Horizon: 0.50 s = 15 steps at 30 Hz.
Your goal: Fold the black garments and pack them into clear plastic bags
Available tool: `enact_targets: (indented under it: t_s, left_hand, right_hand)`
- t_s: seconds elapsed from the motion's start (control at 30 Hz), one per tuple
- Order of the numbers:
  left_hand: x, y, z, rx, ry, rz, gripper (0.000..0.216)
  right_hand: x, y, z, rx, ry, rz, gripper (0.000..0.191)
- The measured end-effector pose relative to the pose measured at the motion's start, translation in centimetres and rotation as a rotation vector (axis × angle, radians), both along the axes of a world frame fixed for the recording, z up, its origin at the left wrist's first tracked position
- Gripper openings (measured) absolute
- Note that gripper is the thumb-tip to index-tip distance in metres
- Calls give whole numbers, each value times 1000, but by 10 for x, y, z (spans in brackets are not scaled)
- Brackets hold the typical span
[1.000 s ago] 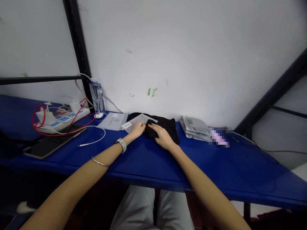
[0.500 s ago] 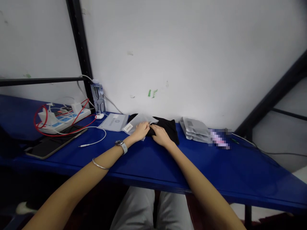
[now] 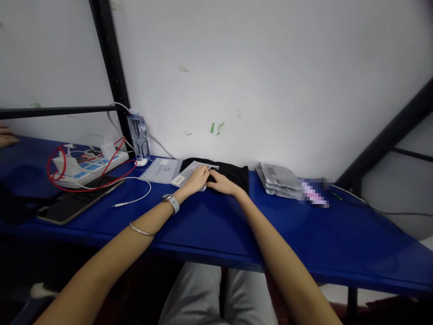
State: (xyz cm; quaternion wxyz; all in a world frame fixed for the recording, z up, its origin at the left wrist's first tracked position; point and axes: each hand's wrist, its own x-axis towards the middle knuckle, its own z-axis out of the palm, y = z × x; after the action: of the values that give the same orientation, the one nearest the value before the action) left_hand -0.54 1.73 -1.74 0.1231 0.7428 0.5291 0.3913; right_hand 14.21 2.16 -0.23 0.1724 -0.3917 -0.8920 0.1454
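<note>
A folded black cloth [image 3: 237, 175] lies against the wall at the middle of the table, a frosted plastic bag [image 3: 188, 171] with a small white label overlapping its left part. My left hand [image 3: 199, 178] is closed on the bag near its right end. Beside it, fingertips almost meeting, my right hand [image 3: 223, 184] pinches a bit of the black cloth between thumb and fingers. The exact grip under the fingers is partly hidden.
Left stand a power strip [image 3: 91, 169] with red and white cables, a tablet-like dark device [image 3: 72, 205], a water bottle [image 3: 138, 135] and a flat frosted bag [image 3: 162, 170]. Stacked frosted bags [image 3: 279, 180] lie right. Another person's hand [image 3: 6, 136] shows far left.
The plastic bag lies lower and flatter over the cloth. My right hand has drawn closer to my left, its thumb now apart from the fingers. Another person's hand has appeared far left.
</note>
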Motion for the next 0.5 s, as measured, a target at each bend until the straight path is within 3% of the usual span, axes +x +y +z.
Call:
enact_targets:
  t_s: [0.07, 0.17, 0.33, 0.5]
  left_hand:
    - [-2, -1, 2, -2, -26, -8, 22]
    - [-2, -2, 3, -29, -16, -41, 21]
    - [2, -2, -3, -51, 58, -100, 19]
    - [1, 0, 1, -97, -57, -136, 19]
  right_hand:
    - [14, 3, 3, -23, 58, 50, 58]
    - [27, 7, -2, 55, 22, -23, 62]
    - [21, 6, -20, 150, -1, -181, 41]
    - [9, -1, -16, 107, 124, -270, 30]
